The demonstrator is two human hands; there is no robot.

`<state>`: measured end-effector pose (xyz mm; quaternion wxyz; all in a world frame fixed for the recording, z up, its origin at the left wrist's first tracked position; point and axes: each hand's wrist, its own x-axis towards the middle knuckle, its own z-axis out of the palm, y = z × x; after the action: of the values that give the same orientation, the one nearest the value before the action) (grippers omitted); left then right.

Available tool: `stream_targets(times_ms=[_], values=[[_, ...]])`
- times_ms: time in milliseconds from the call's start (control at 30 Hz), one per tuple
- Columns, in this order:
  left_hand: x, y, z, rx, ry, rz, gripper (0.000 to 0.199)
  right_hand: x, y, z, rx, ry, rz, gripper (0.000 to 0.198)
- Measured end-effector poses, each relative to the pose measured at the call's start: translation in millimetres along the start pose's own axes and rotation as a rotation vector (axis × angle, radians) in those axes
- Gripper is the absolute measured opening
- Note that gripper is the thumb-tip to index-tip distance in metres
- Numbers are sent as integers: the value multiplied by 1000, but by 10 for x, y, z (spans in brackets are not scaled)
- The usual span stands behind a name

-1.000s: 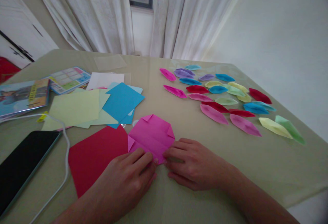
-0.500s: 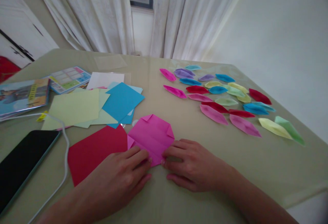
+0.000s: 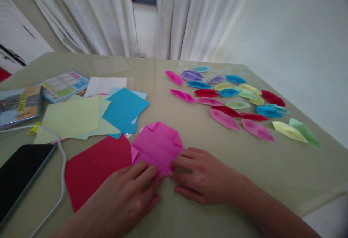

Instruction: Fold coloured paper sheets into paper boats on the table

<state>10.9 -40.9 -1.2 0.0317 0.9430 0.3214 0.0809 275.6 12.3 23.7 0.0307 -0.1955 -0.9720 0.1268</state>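
A pink sheet of origami paper [image 3: 157,143] lies on the table in front of me, creased across, with small flaps folded inward at its corners. My left hand [image 3: 138,187] grips its near left edge, fingers on top and thumb close to the near corner. On the near right edge my right hand [image 3: 193,176] pinches the paper, its fingertips almost meeting the left thumb. The near corner is partly hidden by my fingers. Under my left forearm and beside the pink paper lies a red sheet [image 3: 100,169].
Several folded paper boats [image 3: 224,119] in many colours spread over the table's right side. Pale green sheets [image 3: 70,116] and blue sheets [image 3: 126,107] lie at left, near booklets [image 3: 20,103]. A phone [image 3: 21,176] and a white cable [image 3: 63,169] are at far left.
My left hand's fingertips have slid a little to the right along the near edge, closer to my right hand. The whole view has shifted slightly.
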Motion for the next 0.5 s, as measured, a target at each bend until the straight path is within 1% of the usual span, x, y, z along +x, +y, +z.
stream_targets(times_ms=[100, 167, 200, 267, 300, 367, 400, 433, 500], values=[[-28, -49, -9, -12, 10, -20, 12, 2, 1, -4, -7, -10, -2, 23], [-40, -92, -30, -2, 50, -16, 3, 4, 6, -1, -13, -9, -7, 21], [-39, -116, -45, -3, 96, -1, 8, 5, 12, 4, -16, -3, -10, 21], [-29, -165, -84, -35, 228, 24, 21, 10, 33, 24, -25, 19, -24, 22], [-23, -191, -104, -61, 291, 28, 22, 12, 49, 37, -30, 28, -33, 22], [-25, -254, -133, -105, 367, -13, 15, 14, 90, 64, -28, 40, -54, 22], [-35, -292, -140, -113, 365, -57, 8, 13, 114, 76, -19, 48, -65, 22], [-52, -333, -139, -115, 337, -111, 10, 11, 138, 85, -9, 57, -76, 22], [-97, -423, -119, -118, 225, -212, 34, 3, 186, 91, -3, 77, -90, 24]])
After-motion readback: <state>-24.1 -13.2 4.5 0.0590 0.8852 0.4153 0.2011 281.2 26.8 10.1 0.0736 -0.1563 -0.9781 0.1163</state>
